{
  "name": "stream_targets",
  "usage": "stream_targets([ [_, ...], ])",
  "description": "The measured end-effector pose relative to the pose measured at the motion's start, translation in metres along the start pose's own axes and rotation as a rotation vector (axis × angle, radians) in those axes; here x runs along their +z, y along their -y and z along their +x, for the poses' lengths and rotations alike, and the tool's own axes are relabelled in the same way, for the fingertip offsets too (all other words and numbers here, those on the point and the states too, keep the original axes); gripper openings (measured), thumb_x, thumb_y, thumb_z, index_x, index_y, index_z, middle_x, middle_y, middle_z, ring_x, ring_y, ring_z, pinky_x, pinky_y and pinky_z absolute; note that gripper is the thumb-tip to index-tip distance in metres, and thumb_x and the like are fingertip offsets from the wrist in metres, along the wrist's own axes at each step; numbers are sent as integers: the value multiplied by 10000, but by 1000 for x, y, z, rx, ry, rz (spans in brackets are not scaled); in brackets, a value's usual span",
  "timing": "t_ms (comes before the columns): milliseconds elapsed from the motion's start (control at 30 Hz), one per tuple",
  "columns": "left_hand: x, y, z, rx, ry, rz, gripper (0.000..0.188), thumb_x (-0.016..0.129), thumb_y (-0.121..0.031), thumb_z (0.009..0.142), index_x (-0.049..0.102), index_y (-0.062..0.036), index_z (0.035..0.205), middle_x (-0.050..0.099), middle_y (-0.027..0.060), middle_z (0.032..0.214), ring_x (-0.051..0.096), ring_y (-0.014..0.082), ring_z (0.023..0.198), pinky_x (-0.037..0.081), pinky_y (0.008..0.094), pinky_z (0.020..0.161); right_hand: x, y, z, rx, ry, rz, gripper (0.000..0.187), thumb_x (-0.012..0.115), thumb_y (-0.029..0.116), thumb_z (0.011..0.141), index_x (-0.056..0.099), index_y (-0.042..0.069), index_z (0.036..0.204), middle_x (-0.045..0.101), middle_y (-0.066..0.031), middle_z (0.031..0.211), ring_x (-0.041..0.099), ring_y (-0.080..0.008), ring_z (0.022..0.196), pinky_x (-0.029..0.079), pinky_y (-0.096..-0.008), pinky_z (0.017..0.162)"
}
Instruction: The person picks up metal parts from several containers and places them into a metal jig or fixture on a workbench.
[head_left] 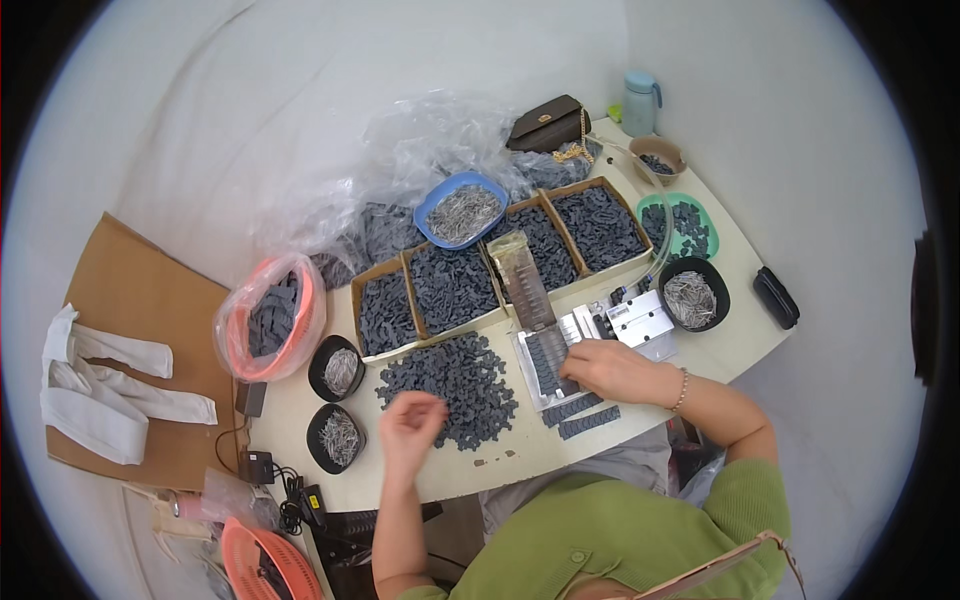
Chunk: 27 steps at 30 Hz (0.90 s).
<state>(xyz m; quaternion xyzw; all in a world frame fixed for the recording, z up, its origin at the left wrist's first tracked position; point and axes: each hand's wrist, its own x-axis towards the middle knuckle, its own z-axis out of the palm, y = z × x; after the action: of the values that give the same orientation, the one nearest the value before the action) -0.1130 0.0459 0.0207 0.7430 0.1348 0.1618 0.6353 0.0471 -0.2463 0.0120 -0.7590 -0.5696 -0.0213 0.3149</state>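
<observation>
Left hand [408, 425] low in the centre, fingers curled loosely together, blurred, so can't tell whether anything is pinched; hovering at the left edge of a loose heap of small dark grey flat plastic pieces [452, 388] spread on the cream tabletop [740, 345]. Right hand [612, 368] just right of that heap, fingers pressed down flat on a clear plastic tray [545, 365] loaded with rows of the same dark pieces. Two short strips of lined-up dark pieces [582, 414] lying right below that hand.

Moving outward: long narrow clear packet with a brownish end [522, 280] slanting up from the tray. Small silver metal fixture with a white label [630, 320] just right of it, a thin clear hose curving off towards the upper right. Row of four shallow cardboard boxes [500, 265] above, all full of dark pieces. Blue oval bowl [460, 208] of thin silvery metal pins behind them, plus a black round bowl [692, 295] of pins on the right and two small black bowls [336, 402] of pins on the left. Green basket [682, 222] of dark pieces at the upper right, orange basket lined with a clear bag [272, 318] at the left.
</observation>
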Motion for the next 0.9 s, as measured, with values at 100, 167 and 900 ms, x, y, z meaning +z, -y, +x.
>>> stream_targets([
  [100, 46, -1, 1, -68, 206, -110, 134, 618, 94, 844, 583, 14, 946, 672, 100, 883, 686, 171, 863, 571, 265, 749, 8, -2, 1, -78, 19, -97, 136, 592, 81, 752, 606, 48, 884, 565, -79, 841, 599, -273, 823, 507, -374, 721],
  [167, 70, 4, 4, -77, 271, -99, 138, 611, 95, 847, 574, 18, 955, 664, 97, 893, 686, 170, 864, 567, 258, 760, 10, -1, 1, -77, 9, -133, 143, 591, 92, 742, 612, 47, 876, 558, -77, 841, 596, -258, 830, 505, -362, 722],
  [900, 135, -2, 15, 555, 257, 588, 237, 717, 8, 668, 624, -66, 873, 648, 56, 856, 590, 268, 853, 441, 381, 783, -2, 8, -19, -123, -24, -254, 261, 610, 93, 731, 671, 38, 979, 619, -59, 1044, 575, -213, 936, 452, -338, 823],
])
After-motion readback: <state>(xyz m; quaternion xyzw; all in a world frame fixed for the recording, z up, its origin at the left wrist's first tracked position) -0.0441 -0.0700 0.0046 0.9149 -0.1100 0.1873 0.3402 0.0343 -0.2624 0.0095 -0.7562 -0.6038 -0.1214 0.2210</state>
